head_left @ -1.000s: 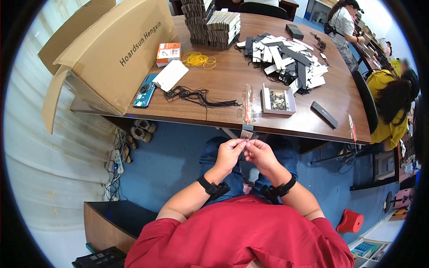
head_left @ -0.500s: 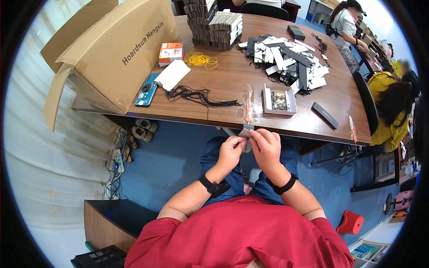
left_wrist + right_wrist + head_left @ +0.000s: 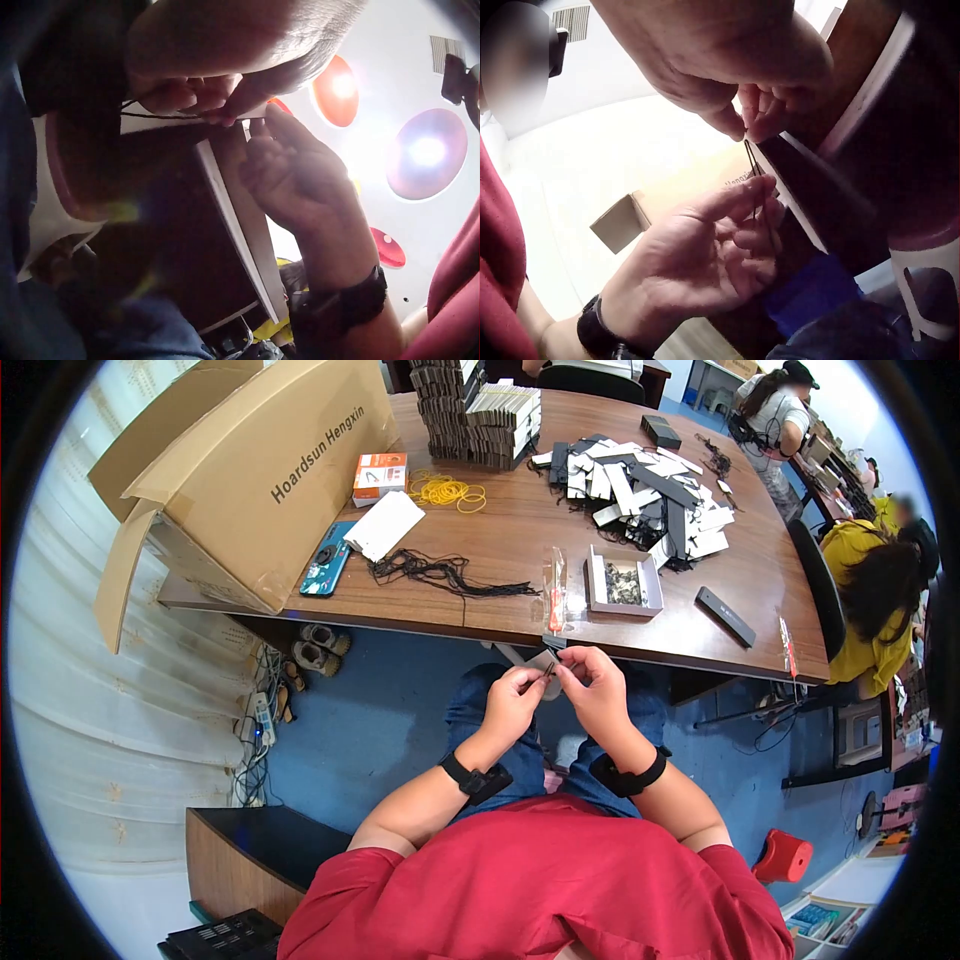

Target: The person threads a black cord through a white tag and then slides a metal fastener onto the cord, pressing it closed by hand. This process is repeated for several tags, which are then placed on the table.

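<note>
Just off the table's front edge, my left hand (image 3: 511, 702) pinches a thin black cord (image 3: 751, 157) between thumb and fingers. My right hand (image 3: 597, 690) pinches the doubled end of the same cord, a short way from the left fingertips. In the right wrist view the two strands run side by side between the hands, and loose ends trail below the left thumb. A small pale piece (image 3: 541, 660) lies just beyond the fingertips, partly hidden by them. Beside it, a grey strip (image 3: 553, 643) sits at the table edge below a clear plastic strip with red marking (image 3: 555, 600).
Black cords (image 3: 450, 575) lie on the table (image 3: 500, 520) left of an open small box (image 3: 597, 585) of tiny parts. Behind are heaped black-and-white tags (image 3: 640, 490) and stacked pieces (image 3: 500, 425). A large carton (image 3: 270, 490) stands left; a black bar (image 3: 725, 617) lies right.
My right hand has drawn away from the left and turned, opening a small gap with cord between the fingertips. The left hand stays nearly in place.
</note>
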Available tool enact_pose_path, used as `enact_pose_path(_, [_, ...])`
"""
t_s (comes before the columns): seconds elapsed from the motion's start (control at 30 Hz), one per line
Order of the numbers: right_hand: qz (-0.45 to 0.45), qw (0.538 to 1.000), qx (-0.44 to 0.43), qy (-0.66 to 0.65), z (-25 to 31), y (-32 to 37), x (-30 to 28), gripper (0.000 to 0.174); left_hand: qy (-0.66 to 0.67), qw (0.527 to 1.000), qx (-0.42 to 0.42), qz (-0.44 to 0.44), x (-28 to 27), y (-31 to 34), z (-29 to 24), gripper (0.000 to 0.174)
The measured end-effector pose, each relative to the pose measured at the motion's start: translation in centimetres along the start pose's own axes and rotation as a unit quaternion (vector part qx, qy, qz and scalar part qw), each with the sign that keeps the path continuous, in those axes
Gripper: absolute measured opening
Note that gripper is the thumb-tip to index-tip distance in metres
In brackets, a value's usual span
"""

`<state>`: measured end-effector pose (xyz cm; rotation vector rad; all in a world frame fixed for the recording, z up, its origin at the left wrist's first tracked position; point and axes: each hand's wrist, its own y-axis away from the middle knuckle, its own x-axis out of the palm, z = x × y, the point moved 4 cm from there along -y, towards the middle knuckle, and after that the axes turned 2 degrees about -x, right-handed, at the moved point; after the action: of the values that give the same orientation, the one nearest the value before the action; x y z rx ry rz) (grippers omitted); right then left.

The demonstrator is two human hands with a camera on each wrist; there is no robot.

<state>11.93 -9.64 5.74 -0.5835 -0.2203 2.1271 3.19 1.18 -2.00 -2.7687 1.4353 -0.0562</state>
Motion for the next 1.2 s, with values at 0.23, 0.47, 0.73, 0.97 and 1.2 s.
enact_pose_path(0.23, [0.001,0.992,-0.089,0.087,0.7,-0.3,-0.3,0.015,0.048,0.997,-0.061,0.017,-0.7,1.2,1.8,0.012])
enact_pose_path(0.47, [0.119,0.955,-0.184,0.202,1.3,1.4,0.7,0.013,0.089,0.991,-0.081,0.054,-0.7,1.4,1.7,0.012])
enact_pose_path(0.73, [0.066,0.995,0.074,-0.028,-2.7,0.6,0.9,0.009,0.107,0.986,-0.098,0.079,-0.6,2.4,1.9,0.011])
enact_pose_path(0.97, [0.053,0.870,0.279,-0.404,-4.1,1.2,1.6,0.006,0.106,0.980,-0.125,0.112,-1.7,3.0,1.4,0.011])
enact_pose_path(1.2, [0.121,0.628,0.434,-0.634,-2.5,1.1,1.7,0.014,0.127,0.982,-0.091,0.106,-2.8,1.8,-2.3,0.011])
